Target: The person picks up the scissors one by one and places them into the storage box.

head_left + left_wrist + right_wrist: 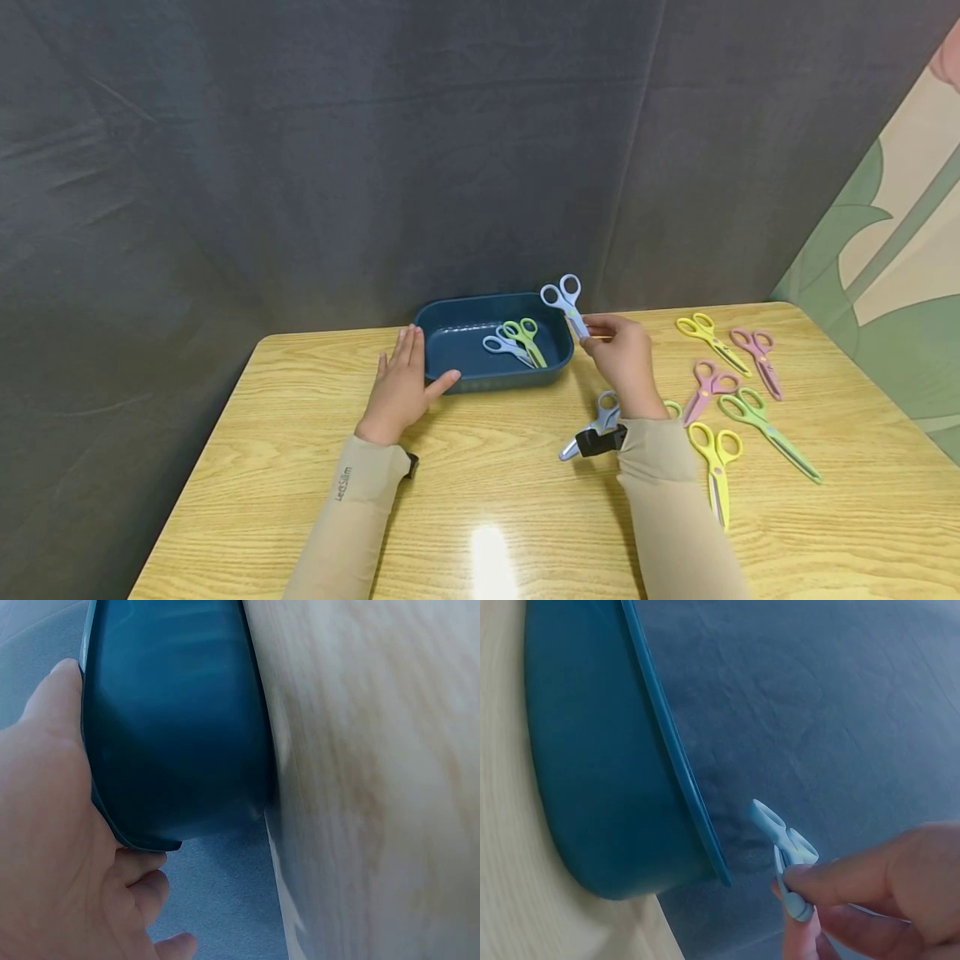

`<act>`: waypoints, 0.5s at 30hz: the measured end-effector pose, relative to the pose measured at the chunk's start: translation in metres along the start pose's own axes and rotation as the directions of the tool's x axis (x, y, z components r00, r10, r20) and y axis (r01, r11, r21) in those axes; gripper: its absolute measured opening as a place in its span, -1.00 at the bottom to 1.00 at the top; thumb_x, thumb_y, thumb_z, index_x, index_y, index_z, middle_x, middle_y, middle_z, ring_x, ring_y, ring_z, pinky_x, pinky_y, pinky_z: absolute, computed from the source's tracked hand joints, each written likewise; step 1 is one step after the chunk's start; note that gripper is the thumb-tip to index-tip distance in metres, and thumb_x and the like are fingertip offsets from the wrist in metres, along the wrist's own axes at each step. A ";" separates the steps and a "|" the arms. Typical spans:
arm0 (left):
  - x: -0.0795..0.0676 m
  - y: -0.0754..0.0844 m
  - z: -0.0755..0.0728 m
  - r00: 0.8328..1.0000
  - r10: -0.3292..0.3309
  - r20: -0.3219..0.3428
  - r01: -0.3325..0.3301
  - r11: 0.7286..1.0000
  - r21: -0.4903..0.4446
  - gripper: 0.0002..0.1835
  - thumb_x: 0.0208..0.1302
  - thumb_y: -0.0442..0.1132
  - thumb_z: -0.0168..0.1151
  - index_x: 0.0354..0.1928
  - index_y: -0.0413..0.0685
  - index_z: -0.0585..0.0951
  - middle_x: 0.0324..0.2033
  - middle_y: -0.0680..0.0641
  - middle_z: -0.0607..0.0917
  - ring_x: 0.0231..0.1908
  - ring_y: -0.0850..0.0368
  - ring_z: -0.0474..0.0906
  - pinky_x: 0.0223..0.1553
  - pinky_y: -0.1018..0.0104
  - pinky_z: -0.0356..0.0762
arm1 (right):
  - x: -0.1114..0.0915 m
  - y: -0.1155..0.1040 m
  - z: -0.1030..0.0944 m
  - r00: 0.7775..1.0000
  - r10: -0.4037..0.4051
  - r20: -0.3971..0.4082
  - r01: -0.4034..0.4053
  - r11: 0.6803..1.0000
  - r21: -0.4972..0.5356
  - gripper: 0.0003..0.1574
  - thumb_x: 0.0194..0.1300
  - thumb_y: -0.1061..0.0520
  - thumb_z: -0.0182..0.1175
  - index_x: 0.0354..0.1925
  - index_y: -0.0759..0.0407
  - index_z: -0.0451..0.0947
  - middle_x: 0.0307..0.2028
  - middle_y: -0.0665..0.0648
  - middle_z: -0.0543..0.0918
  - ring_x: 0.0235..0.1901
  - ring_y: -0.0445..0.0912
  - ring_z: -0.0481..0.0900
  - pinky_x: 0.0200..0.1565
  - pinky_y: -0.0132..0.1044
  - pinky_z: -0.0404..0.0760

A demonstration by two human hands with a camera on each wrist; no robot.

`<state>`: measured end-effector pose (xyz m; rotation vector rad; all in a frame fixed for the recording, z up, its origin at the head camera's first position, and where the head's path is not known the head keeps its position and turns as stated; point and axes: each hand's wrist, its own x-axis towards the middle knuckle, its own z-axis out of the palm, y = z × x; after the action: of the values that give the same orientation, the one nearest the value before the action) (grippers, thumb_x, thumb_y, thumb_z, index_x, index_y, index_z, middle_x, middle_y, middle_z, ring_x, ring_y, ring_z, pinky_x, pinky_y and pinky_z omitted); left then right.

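My right hand (621, 358) pinches a pair of blue scissors (567, 307) by the blade end, handles up, at the right rim of a dark blue bin (480, 383). In the right wrist view, thumb and fingers close on the blue scissors (784, 844), just outside the bin wall (607, 765). Inside the bin lie blue scissors (506, 346) and green scissors (525, 337), partly overlapping. My left hand (397, 387) rests against the bin's left end, thumb along the front rim; the left wrist view shows its palm (45, 825) against the bin's edge.
Several scissors lie on the wooden table (480, 467) at the right: yellow (716, 467), green (768, 429), pink (705, 389) and more. Another blue pair (603, 412) lies under my right wrist, partly hidden. A dark curtain (420, 167) hangs behind the table.
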<state>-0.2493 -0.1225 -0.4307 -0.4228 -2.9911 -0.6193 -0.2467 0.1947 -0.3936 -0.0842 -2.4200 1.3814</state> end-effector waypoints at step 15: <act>0.001 0.001 0.000 1.000 -0.011 0.006 0.011 1.000 0.008 0.09 0.42 0.39 0.01 0.60 -0.27 -0.15 0.59 -0.23 -0.15 0.59 -0.12 -0.30 0.48 -0.28 -0.21 | -0.004 -0.006 0.020 0.997 -0.068 0.022 0.068 0.998 0.013 -0.63 0.21 0.49 0.22 0.01 0.48 0.67 -0.16 0.44 0.73 -0.14 0.23 0.72 -0.09 -0.26 0.67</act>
<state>-0.2496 -0.1217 -0.4303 -0.4087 -3.0028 -0.6082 -0.2487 0.1745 -0.3986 0.0162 -2.4095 1.3735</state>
